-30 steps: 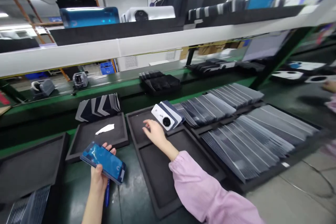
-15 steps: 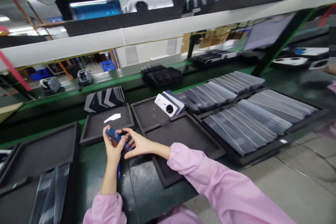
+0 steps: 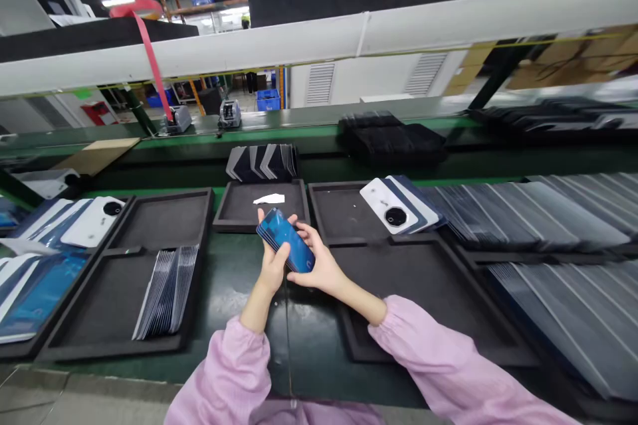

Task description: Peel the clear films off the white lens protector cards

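A small stack of blue, glossy phone-shaped panels [image 3: 289, 239] is held between both hands above the green bench, tilted with its blue face up towards me. My left hand [image 3: 272, 269] is closed around the stack's left side, thumb along its near edge. At the lower right end, my right hand [image 3: 319, 269] grips the stack with the thumb below and the fingers at the far edge. Just beyond the hands, a small black foam tray [image 3: 234, 207] carries a torn white piece of paper [image 3: 269, 198].
White phone-back panels [image 3: 389, 206] lean at the right tray's corner. Stacks of clear-wrapped panels [image 3: 528, 212] fill the far right. A left foam tray [image 3: 109, 295] holds a fanned stack of thin panels [image 3: 167, 289]. Dark panels [image 3: 262, 163] stand behind. A shelf rail [image 3: 319, 40] crosses above.
My view has swung left, so the bench appears further right. The stack's blue face is now turned towards me. My right hand, with fingers spread before, has closed on its lower end.
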Available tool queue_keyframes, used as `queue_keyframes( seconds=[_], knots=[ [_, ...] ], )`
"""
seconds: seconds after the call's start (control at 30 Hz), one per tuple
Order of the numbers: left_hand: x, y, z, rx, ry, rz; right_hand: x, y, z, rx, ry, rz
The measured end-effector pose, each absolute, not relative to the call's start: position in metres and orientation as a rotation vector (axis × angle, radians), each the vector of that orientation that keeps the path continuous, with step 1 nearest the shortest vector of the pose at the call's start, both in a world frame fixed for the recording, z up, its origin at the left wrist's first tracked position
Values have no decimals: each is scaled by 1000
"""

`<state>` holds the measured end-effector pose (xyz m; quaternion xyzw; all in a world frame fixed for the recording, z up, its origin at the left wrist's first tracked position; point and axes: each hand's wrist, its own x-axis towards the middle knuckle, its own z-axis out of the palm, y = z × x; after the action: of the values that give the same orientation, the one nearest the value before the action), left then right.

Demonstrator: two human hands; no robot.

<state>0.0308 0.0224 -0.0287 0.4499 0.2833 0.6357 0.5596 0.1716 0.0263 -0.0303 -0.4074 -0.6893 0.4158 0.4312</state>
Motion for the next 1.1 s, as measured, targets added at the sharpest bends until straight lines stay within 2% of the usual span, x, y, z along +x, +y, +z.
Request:
queue_keyframes(
  seconds=[0.17, 0.33, 0.57, 0.77, 1.1],
  knots=[
    [33, 31, -53, 925, 773, 1363, 167, 22, -27, -1172, -1650, 830],
    [36, 28, -57, 943, 700, 1293, 168, 24, -28, -1147, -1577, 774],
    [19, 39, -42, 1062, 663, 1225, 172, 22, -23, -1111, -1564, 854],
    [9, 40, -54, 1117, 627, 1295, 168, 9, -22, -1007, -1649, 968],
    [8, 31, -48, 1130, 554, 1260, 168, 9, -44, -833, -1709, 1148]
  ],
)
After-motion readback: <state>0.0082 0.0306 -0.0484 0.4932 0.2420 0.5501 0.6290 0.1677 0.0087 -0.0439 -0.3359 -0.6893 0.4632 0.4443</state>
